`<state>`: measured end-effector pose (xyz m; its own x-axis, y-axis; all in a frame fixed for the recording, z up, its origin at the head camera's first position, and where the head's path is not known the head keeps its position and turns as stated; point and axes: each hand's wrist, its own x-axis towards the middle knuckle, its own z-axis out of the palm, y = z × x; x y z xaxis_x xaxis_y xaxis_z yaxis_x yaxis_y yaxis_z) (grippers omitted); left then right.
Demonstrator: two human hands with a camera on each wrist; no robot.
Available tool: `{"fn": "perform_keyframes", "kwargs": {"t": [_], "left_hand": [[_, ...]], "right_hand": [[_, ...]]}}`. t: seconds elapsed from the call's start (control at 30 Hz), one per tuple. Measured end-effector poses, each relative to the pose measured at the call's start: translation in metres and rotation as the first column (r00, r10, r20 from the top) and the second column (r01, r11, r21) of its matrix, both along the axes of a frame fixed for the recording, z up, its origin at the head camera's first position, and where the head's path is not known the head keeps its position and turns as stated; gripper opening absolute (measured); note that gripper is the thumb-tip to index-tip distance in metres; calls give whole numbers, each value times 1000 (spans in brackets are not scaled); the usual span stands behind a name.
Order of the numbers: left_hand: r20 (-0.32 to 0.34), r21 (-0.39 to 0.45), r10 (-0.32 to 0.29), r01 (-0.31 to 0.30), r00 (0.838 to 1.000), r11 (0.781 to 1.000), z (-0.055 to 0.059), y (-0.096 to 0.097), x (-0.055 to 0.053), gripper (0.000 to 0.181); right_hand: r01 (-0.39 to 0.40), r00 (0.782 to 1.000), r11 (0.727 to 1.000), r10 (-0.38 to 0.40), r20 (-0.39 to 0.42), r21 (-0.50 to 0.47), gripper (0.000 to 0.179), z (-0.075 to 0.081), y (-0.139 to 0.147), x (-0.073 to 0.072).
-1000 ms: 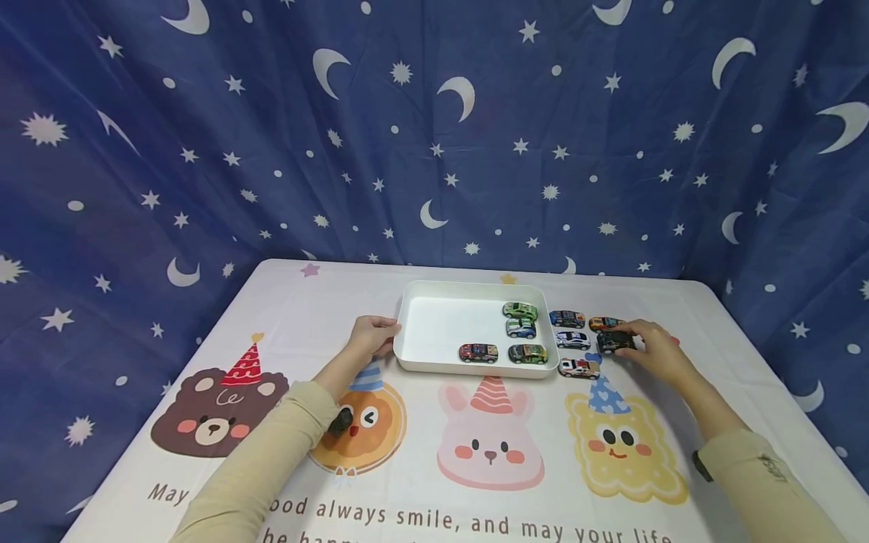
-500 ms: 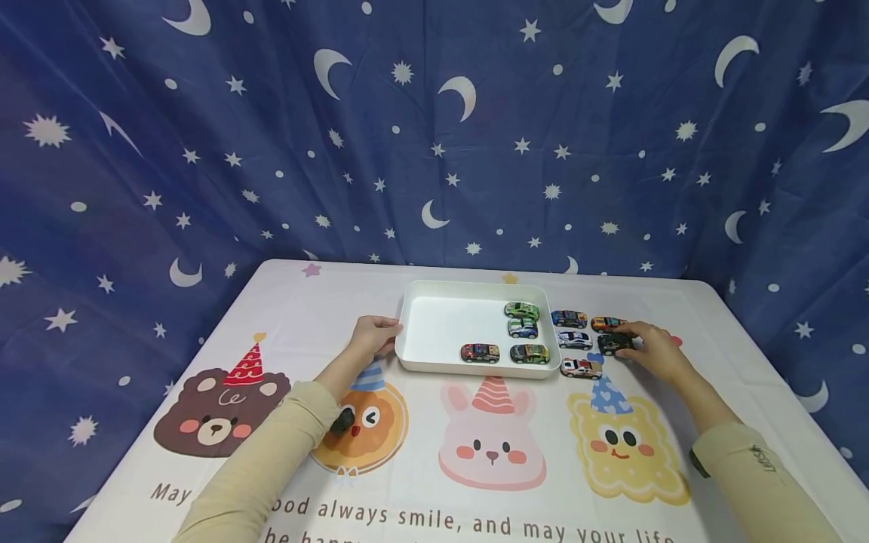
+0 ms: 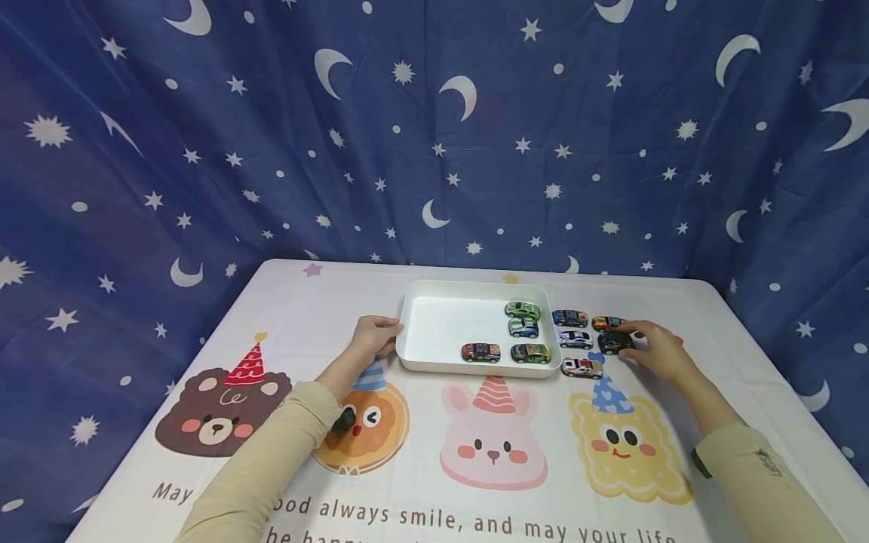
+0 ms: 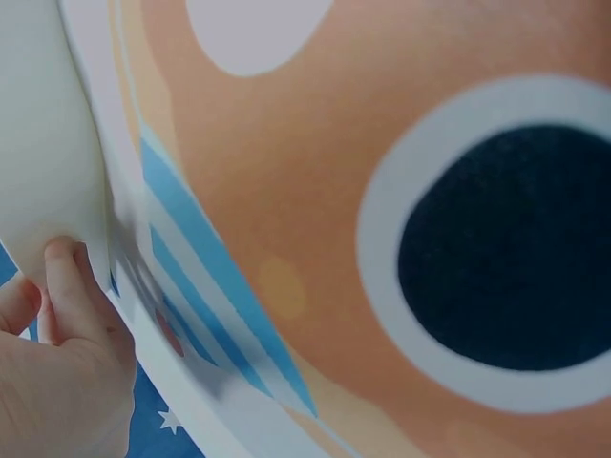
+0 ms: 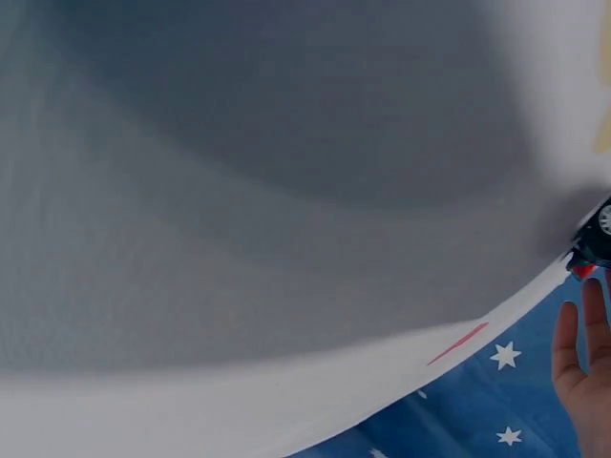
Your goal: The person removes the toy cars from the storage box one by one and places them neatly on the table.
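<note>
My left hand [image 3: 375,336] grips the left wall of a shallow white tray [image 3: 434,367] between thumb and fingers. The left wrist view shows this hand [image 4: 72,353] pinching the tray wall [image 4: 48,143]. Inside the tray, toward its right side, stand several toy cars, among them a green one [image 3: 522,310] and a red one [image 3: 480,352]. To the right of the tray, my right hand [image 3: 658,353] holds a black toy car [image 3: 614,343] by its right end. Only the car's edge [image 5: 597,239] and a few fingers show in the right wrist view.
Between the tray and the black car stand a dark blue car [image 3: 569,318], a white-and-blue car [image 3: 575,339] and a white-and-orange car [image 3: 581,368]. An orange car [image 3: 608,323] sits just behind the black one. A starry blue curtain [image 3: 434,151] hangs behind the table.
The head view has shifted very slightly. Both hands stay where they were, the left at the tray and the right at the black toy car, with only a slight finger movement.
</note>
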<state>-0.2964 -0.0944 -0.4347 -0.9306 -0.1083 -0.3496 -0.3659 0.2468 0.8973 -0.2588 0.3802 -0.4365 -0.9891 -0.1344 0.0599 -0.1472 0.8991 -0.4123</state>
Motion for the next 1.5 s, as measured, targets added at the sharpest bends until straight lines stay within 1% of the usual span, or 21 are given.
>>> {"fn": "perform_keyframes", "kwargs": {"t": [0.27, 0.47, 0.63, 0.73, 0.9, 0.97, 1.1, 1.2, 1.33, 1.5], "left_hand": [[-2, 13, -12, 12, 1000, 1000, 3, -1, 2, 27], [1, 21, -7, 7, 1000, 1000, 2, 0, 2, 26], [1, 24, -10, 10, 1000, 1000, 2, -1, 2, 27], [1, 24, -13, 13, 1000, 1000, 2, -2, 2, 28], [2, 15, -29, 29, 1000, 999, 2, -2, 2, 29], [5, 16, -31, 31, 1000, 999, 2, -2, 2, 29], [12, 23, -26, 26, 1000, 999, 1, -2, 2, 29], [17, 24, -24, 23, 1000, 999, 0, -2, 2, 29], [14, 28, -21, 20, 1000, 999, -1, -1, 1, 29], [16, 44, -13, 12, 1000, 999, 0, -1, 0, 29]], "right_hand": [[21, 998, 999, -23, -50, -29, 44, 5, -3, 7], [16, 994, 999, -19, -106, -30, 40, 9, -8, 11], [21, 991, 999, -26, -134, -38, 39, 12, -13, 14], [24, 987, 999, -31, -158, -44, 38, 13, -16, 14], [8, 978, 997, -24, -209, -76, 37, 16, -25, 16], [6, 977, 996, -26, -213, -93, 37, 18, -31, 17], [17, 983, 993, -37, -178, -117, 37, 21, -45, 19], [16, 985, 992, -37, -168, -125, 37, 23, -55, 21], [3, 983, 990, -28, -183, -138, 38, 28, -64, 21], [-38, 980, 987, 6, -201, -156, 36, 32, -74, 22]]}}
